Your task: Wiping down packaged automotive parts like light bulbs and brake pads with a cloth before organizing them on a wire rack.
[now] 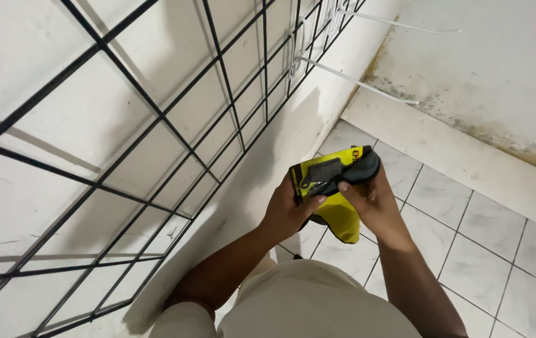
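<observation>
Two hands share one load: my left hand and right hand both close around a stack of yellow blister packs, each carrying a small black part. My fingers are curled tight, thumbs pressed on the front card. The stack sits just right of the black wire grid panel, below its white hooks. I judge the glossy cards could slide apart and drop to the tiled floor if my thumbs ease.
</observation>
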